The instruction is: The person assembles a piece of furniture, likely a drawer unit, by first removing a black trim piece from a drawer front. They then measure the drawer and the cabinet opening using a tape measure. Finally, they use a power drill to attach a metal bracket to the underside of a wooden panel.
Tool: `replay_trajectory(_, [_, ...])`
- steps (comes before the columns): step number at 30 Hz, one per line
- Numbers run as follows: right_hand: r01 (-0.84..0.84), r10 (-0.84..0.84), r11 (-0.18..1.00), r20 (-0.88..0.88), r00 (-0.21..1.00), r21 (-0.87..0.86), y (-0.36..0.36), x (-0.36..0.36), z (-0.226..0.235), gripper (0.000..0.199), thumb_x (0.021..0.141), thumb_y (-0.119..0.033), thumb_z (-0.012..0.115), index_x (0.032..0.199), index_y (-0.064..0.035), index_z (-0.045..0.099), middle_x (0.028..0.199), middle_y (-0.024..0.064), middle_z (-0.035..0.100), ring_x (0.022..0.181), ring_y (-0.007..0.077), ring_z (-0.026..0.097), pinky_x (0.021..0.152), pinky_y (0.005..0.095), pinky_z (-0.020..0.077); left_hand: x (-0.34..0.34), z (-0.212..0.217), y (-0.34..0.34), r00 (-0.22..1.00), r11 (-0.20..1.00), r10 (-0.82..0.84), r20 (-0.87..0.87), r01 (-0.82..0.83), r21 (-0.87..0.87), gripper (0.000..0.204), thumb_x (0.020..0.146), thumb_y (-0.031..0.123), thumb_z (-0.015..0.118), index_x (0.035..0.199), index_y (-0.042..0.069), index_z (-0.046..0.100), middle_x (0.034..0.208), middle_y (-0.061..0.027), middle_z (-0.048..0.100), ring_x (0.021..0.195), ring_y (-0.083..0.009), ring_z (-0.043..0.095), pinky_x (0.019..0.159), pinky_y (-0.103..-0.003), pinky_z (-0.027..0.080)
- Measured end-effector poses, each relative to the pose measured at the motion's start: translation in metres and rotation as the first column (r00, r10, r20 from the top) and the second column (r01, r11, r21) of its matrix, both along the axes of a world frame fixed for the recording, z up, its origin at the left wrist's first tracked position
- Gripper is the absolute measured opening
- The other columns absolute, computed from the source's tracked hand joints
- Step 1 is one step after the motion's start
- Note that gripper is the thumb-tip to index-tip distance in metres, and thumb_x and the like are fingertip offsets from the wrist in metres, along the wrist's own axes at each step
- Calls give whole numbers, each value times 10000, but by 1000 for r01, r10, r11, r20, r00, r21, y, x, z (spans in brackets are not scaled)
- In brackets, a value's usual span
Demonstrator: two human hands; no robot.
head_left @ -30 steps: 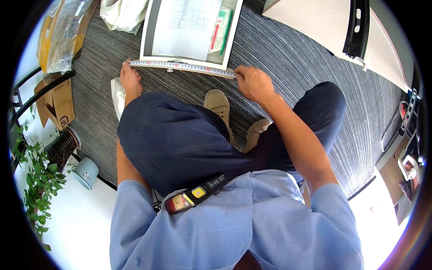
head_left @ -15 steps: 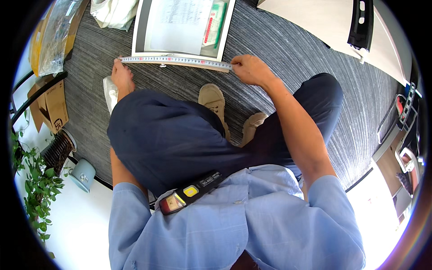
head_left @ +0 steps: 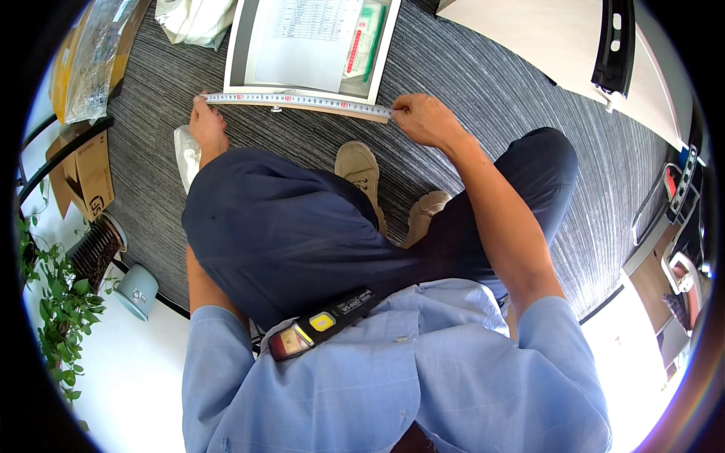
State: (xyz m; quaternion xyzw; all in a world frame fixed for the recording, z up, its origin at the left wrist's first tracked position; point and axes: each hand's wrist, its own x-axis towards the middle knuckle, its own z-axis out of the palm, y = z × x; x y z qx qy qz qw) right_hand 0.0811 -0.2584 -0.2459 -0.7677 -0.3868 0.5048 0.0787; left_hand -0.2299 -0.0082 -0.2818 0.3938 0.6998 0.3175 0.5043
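A white measuring tape (head_left: 313, 102) with black and red marks is stretched along the front edge of a pulled-out drawer (head_left: 236, 53). My left hand (head_left: 207, 128) pinches the tape at the drawer's left front corner. At the right front corner my right hand (head_left: 424, 119) is closed on the tape's other end, fingertips just past the edge. Inside the drawer lie a printed paper sheet (head_left: 302, 49) and a green-edged white packet (head_left: 364, 45). A small metal fitting (head_left: 276, 110) shows below the tape at the middle of the drawer front.
A black and yellow work light (head_left: 321, 323) lies across my lap. A white cloth bag (head_left: 195, 21) and a plastic-wrapped package (head_left: 98, 60) are at the upper left, a cardboard box (head_left: 92, 174) below. At upper right stands a pale panel with a black metal bracket (head_left: 613, 49).
The view has shifted slightly, moving the drawer and tape a little right and down. Both hands keep their hold on the tape at the same corners.
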Motion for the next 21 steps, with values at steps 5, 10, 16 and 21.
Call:
replay_trajectory(5, [18, -18, 1000, -5, 1000, 21, -2, 1, -1, 336, 866, -265, 530, 1087, -85, 709, 1005, 203, 697, 982, 358, 658, 889, 437, 505, 2, 1, -1, 1000, 1000, -12, -3, 12, -8, 401, 1023, 354, 448, 1222, 33, 585, 609, 53, 309, 493, -52, 258, 423, -233, 233])
replay_trajectory(10, [3, -4, 999, 3, 1000, 49, 0, -1, -1, 335, 865, -284, 534, 1057, -80, 717, 976, 199, 702, 954, 360, 663, 875, 439, 508, -1, -1, 1, 1000, 1000, 6, -2, -6, -5, 391, 1022, 350, 451, 1215, 40, 589, 603, 59, 307, 488, -49, 254, 417, -237, 230])
replay_trajectory(16, [22, -22, 1000, 30, 999, 5, 4, -5, 12, 334, 863, -284, 532, 1051, -80, 718, 973, 195, 703, 945, 361, 663, 881, 441, 505, -13, -8, 6, 1000, 1000, -9, 5, 9, 1, 365, 1006, 368, 485, 1120, 71, 664, 644, 42, 402, 520, -56, 339, 435, -226, 288])
replay_trajectory(21, [41, -42, 999, 44, 998, 24, 3, -8, 7, 336, 859, -273, 533, 1025, -45, 715, 947, 200, 698, 917, 354, 662, 863, 424, 503, -10, -7, 7, 1000, 1000, 11, -7, -11, 16, 353, 1005, 354, 488, 1133, 75, 663, 672, 50, 381, 538, -54, 331, 447, -217, 288])
